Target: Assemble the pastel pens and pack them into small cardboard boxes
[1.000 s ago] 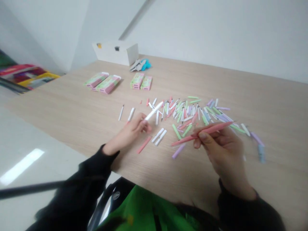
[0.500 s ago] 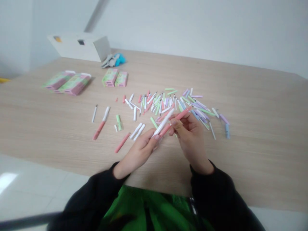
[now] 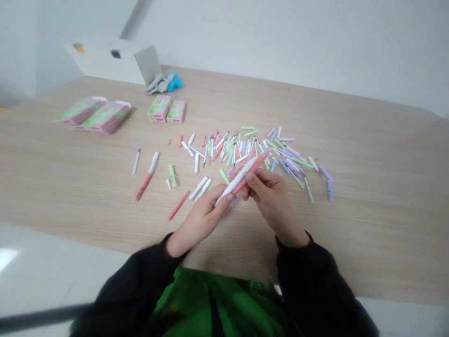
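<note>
My left hand [image 3: 205, 210] is closed round the lower end of a white pen [image 3: 242, 175], which points up and to the right. Alongside it lies a pink pen [image 3: 261, 160], with its lower end at my left thumb. The thumb and fingers of my right hand [image 3: 271, 199] pinch the pink pen near its middle. Beyond the hands spreads a loose pile of pen parts [image 3: 235, 145] in white, pink, green, purple and blue. Left of my left hand lie two white tubes [image 3: 200, 188] and a pink tube [image 3: 178, 205].
A pink-and-white pen [image 3: 146, 175], a thin grey-white refill [image 3: 136, 162] and a green cap [image 3: 172, 176] lie on the table's left. Behind them are pink-and-green boxes [image 3: 159, 108], grey-and-blue gloves [image 3: 166, 83] and a white carton [image 3: 108, 61].
My right hand and the pink pen have moved slightly left and down, so the pink pen now lies closer against the white one. The camera view has shifted a little.
</note>
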Action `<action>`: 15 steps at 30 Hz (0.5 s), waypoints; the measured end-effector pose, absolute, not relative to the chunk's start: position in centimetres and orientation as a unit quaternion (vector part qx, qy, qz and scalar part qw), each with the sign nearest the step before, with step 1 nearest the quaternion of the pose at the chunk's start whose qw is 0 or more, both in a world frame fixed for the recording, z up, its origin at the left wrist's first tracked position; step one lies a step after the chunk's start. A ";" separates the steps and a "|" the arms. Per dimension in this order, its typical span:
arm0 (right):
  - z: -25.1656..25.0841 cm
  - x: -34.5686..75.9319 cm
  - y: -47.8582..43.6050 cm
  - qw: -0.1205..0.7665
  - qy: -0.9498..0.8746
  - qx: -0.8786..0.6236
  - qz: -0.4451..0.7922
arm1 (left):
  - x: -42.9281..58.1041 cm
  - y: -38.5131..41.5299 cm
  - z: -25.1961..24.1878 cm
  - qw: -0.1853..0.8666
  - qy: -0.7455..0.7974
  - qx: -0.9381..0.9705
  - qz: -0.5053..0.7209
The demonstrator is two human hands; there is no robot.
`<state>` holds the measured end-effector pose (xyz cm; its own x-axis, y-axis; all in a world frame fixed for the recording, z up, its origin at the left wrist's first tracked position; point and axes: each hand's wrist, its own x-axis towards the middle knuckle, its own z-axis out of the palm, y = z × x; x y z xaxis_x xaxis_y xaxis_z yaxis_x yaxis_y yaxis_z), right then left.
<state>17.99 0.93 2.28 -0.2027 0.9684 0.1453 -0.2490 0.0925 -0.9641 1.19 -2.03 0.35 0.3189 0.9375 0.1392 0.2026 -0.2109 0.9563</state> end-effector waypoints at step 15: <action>1.4 17.5 0.6 0.532 -0.552 -0.384 0.514 | 1.3 -2.1 0.1 0.524 0.397 0.657 0.369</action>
<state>17.45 0.65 1.42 -0.1377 0.9716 0.1926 -0.1230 0.1762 -0.9766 1.32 -2.09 0.12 0.4119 0.9087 0.0682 0.1352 -0.1350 0.9816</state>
